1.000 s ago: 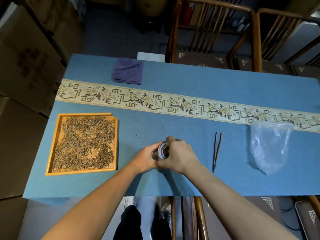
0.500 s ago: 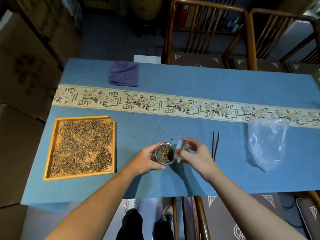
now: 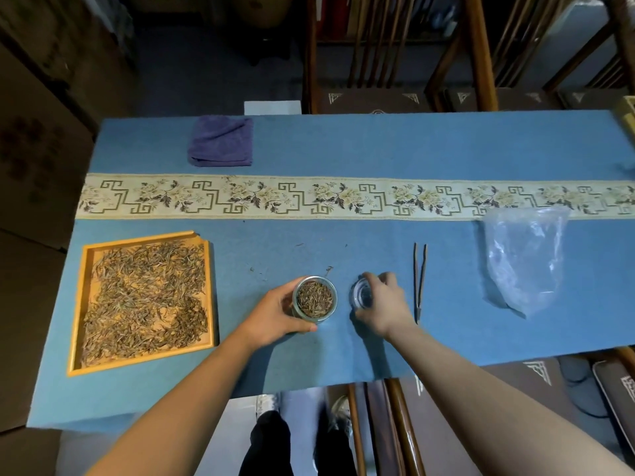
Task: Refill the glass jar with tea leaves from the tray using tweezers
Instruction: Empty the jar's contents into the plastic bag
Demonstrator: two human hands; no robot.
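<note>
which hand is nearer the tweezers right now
Right. The right hand grips the jar lid just left of the tweezers; the left hand holds the glass jar farther left.

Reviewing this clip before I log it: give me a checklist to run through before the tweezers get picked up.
1. Glass jar open, mouth up: ok.
2. Jar steadied: ok, left hand grips its side.
3. Lid set down clear of the jar: ok, though right hand is on it, so that hand is not free.
4. Tweezers reachable: ok, lying untouched just right of the right hand.
5. Tray stocked with tea leaves: ok.
6. Room left in the jar: cannot tell.
</note>
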